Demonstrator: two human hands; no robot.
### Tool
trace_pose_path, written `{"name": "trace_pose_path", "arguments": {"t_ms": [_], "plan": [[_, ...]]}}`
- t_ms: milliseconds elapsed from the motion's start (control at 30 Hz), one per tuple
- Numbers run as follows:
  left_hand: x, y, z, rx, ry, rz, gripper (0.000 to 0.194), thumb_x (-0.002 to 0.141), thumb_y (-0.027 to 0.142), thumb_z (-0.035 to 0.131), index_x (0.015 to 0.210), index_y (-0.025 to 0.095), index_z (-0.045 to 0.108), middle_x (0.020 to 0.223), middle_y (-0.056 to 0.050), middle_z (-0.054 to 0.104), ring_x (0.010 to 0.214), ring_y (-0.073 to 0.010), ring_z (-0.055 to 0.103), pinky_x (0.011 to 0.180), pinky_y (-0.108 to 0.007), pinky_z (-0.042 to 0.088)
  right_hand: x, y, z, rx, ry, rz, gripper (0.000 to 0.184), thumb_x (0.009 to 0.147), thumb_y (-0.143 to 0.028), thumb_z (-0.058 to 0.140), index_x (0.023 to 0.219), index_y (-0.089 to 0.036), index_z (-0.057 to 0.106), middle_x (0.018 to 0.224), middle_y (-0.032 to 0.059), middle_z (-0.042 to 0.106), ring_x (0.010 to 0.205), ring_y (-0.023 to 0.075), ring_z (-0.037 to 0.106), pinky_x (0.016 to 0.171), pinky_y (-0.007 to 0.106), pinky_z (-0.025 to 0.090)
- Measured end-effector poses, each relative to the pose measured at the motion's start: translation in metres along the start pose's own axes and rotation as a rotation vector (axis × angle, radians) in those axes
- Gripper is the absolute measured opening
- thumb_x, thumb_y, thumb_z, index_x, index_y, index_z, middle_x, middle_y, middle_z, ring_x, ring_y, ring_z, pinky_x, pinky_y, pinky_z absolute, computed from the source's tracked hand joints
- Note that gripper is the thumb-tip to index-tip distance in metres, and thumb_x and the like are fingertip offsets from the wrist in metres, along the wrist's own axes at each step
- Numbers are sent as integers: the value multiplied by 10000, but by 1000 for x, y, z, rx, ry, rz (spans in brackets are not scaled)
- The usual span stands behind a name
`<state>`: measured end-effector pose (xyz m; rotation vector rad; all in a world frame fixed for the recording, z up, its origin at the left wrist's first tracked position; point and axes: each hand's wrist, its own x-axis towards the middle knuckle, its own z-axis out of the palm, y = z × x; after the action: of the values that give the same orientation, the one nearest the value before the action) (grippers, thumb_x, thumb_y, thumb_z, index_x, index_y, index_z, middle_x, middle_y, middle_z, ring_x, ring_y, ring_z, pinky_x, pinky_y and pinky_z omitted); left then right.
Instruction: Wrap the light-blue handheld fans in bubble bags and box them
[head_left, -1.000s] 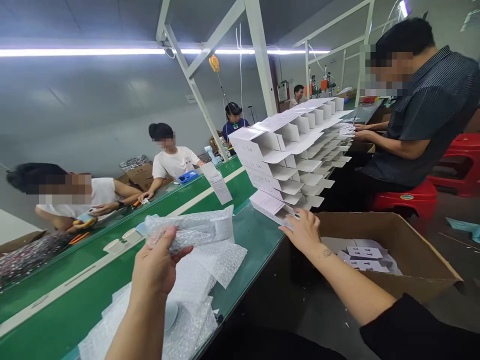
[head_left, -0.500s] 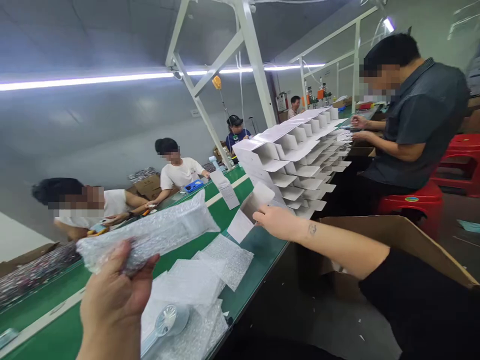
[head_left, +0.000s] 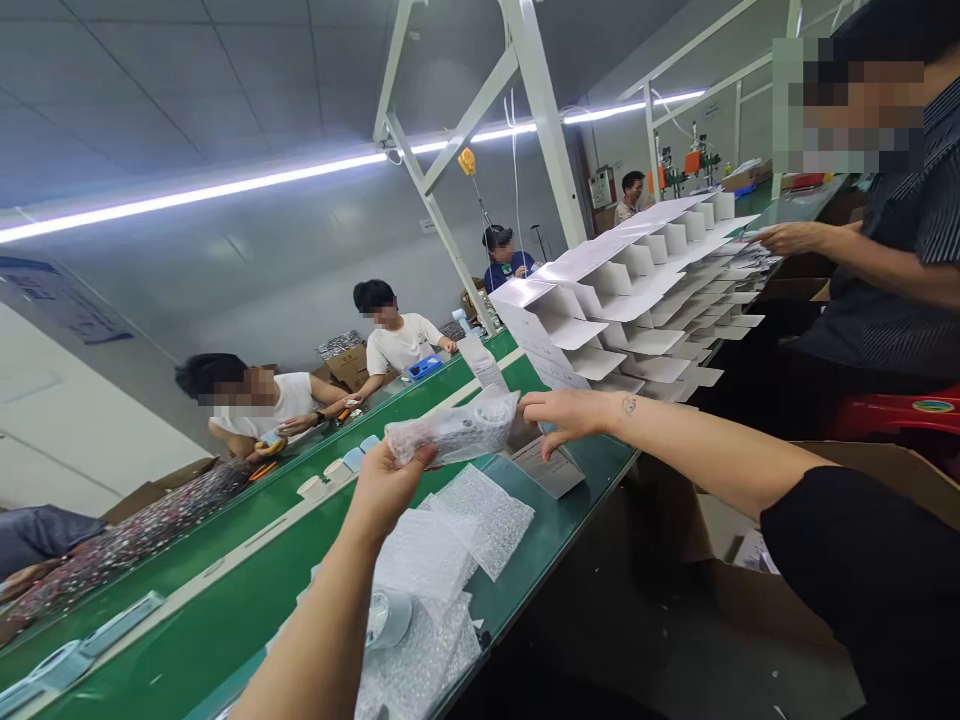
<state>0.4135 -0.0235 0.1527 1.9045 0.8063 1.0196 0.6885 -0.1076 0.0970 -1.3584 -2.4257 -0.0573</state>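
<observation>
My left hand (head_left: 390,490) is closed around one end of a clear bubble-wrapped package (head_left: 457,428), held at a slant above the bench. Its contents are blurred by the wrap. The package's far end meets a small white carton (head_left: 551,468), partly hidden behind it. My right hand (head_left: 566,415) grips the carton from above, fingers bent and thumb down along its side. Below lie flat bubble-wrap bags (head_left: 480,510), and a pale blue handheld fan (head_left: 391,618) rests on them beside my left forearm.
Stacked open white cartons (head_left: 622,300) stand beyond my right hand. A green conveyor belt (head_left: 247,590) carries pale blue fans (head_left: 82,650) and small cups. Co-workers sit across the belt, and another person is close at right. A large brown cardboard box (head_left: 772,590) is below the bench.
My left hand has moved right and forward, bringing the bubble-wrapped package up to the carton. The carton has turned in my right hand. The view has shifted left.
</observation>
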Motion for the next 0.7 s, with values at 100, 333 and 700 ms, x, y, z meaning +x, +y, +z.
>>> {"name": "trace_pose_path", "arguments": {"t_ms": [100,333,700], "plan": [[17,32,14,344,-172,73,136,518,189,740,632,181,667,648,-34,666,587,-178,578,546,-250,453,-8,1,9,133,75,25,303,802,-373,669,999,-197,521,1265,79,440,843,147,538,723,275,429],[67,78,87,435,-404,89,239,415,21,710,483,204,573,499,19,572,481,-165,544,480,-236,408,-17,15,31,422,165,261,424,698,-372,734,983,-213,463,1145,64,481,964,187,508,798,301,461],[48,14,118,585,-254,250,208,716,234,641,920,196,637,936,-75,664,893,-224,614,807,-336,466,-30,24,42,615,301,403,646,594,-392,799,1076,-212,409,1067,49,507,965,204,521,724,294,476]]}}
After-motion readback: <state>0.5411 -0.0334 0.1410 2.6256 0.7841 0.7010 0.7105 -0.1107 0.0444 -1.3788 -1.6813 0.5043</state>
